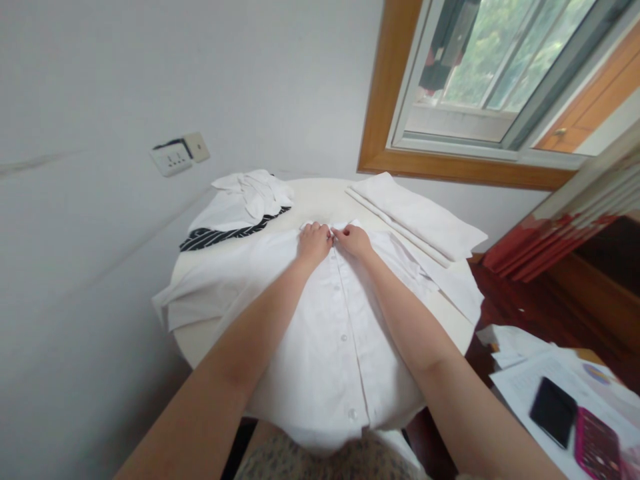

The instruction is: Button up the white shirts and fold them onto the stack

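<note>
A white button-up shirt (320, 353) lies front side up across a round white table (320, 193), its collar at the far end and its sleeves out to both sides. The button placket runs down the middle, with several small buttons fastened. At the collar, my left hand (316, 241) has its fingers curled on the fabric. My right hand (353, 240) pinches the collar edge just beside it, the two hands almost touching. The fingers hide the top of the placket.
Folded white cloth (415, 217) lies at the table's back right. Crumpled white cloth (245, 200) covers a black-and-white striped one (235, 232) at back left. Right of the table, papers (530, 373) hold a black phone (553, 411) and a pink-edged phone (597, 443). A wall stands close left.
</note>
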### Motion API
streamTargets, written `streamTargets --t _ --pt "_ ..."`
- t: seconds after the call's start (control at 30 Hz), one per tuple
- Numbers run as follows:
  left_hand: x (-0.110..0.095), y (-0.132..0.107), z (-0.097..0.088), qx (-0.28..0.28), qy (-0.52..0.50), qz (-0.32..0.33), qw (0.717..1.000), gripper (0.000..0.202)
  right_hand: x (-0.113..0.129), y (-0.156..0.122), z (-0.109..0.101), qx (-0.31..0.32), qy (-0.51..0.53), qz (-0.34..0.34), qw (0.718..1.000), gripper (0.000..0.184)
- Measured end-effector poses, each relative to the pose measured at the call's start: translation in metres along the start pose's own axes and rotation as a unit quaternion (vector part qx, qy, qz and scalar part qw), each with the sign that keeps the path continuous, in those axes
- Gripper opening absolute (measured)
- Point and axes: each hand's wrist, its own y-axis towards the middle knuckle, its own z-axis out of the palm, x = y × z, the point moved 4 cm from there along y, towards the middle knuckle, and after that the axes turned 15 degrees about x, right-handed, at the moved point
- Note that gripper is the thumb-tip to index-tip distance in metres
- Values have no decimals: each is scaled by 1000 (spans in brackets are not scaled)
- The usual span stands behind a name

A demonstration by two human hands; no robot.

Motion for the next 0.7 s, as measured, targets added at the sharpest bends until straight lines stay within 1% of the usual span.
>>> streamTargets --t 0.2,0.33,0.47,0.6,0.7 --pt "-1 2 2 -7 5 8 1000 26 2 1 10 -24 -15 -6 1000 44" --pt "8 11 7 -3 -28 -6 1000 24 3 0 11 -23 -32 -5 999 33" --pt "16 19 10 7 -75 3 997 24 2 0 10 -20 -39 -15 999 23" --pt "17 20 9 0 -86 4 996 25 -2 3 7 -7 -7 -25 1000 22" --pt "15 17 6 -9 -79 4 997 25 -1 6 2 -19 39 -53 998 25"
